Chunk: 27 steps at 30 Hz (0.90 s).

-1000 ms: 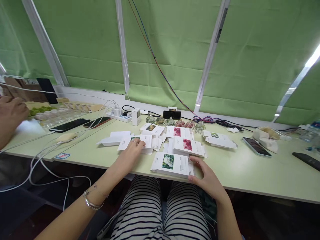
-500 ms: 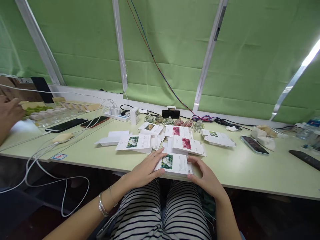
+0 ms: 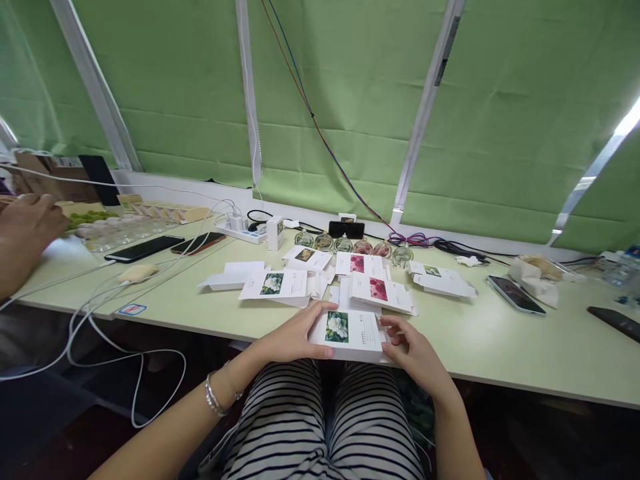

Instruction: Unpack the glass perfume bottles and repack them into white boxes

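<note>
At the table's front edge, a white carton with a white-flower picture (image 3: 353,331) stands squared out with visible depth. My left hand (image 3: 299,333) grips its left end, thumb along the near side and fingers over the far side. My right hand (image 3: 407,343) is at the right end, fingers bent round the flaps there. Just beyond lie flattened white cartons: one with a white flower (image 3: 290,284), two with pink-red flowers (image 3: 390,291) (image 3: 370,264), one with a yellowish flower (image 3: 307,258), and another with a small green picture (image 3: 440,278) to the right.
Several round glass bottles (image 3: 344,244) stand in a row behind the cartons, before a propped phone (image 3: 347,230). A small upright box (image 3: 275,233) is near a power strip (image 3: 245,233). Phones and cables lie left; another person's hand (image 3: 33,230) is far left.
The carton has gone from flatter to a deeper box shape, its near side now showing. My right fingers have curled in at its right end. The camera view has shifted slightly.
</note>
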Tool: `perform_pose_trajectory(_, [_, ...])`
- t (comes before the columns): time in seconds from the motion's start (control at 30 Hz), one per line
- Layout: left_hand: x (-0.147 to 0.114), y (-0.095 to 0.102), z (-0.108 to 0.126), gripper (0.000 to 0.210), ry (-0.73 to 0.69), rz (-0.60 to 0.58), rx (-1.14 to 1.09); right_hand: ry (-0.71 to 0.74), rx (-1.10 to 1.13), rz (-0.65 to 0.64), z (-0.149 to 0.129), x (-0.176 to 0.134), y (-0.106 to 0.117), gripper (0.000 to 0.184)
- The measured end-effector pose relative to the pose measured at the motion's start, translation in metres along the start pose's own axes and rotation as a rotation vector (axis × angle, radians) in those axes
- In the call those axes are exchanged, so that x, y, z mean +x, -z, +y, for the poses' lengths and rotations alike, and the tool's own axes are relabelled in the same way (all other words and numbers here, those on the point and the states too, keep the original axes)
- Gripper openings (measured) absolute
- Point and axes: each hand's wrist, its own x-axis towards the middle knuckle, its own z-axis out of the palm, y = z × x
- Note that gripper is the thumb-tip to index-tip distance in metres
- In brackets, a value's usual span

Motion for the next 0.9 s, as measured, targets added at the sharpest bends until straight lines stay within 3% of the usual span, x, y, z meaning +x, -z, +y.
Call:
perform_pose_trajectory(0.17, [0.000,-0.001,-0.002,0.076,0.006,0.005,0.010,-0.037,-0.068,0.081,0.000,0.000,-0.002,0.046])
perform_pose_trajectory(0.27, [0.000,-0.002,-0.003,0.075,-0.002,0.007,0.011,-0.039,0.007,-0.022,0.000,-0.001,0.004,0.050])
perform_pose_trajectory(0.33, [-0.001,-0.002,-0.003,0.075,-0.007,0.011,0.007,-0.034,0.056,-0.106,0.002,-0.002,0.009,0.062])
perform_pose_trajectory(0.47, [-0.001,-0.001,-0.003,0.072,-0.026,0.020,0.003,-0.026,0.095,-0.160,0.007,0.001,0.014,0.079])
perform_pose_trajectory(0.7, [0.000,-0.002,-0.004,0.074,-0.037,0.018,0.021,0.057,0.346,-0.173,0.011,0.007,0.010,0.077])
perform_pose_trajectory(0.9, [0.001,-0.002,-0.003,0.071,-0.048,0.020,0.018,0.105,0.223,-0.158,0.000,0.009,0.005,0.062])
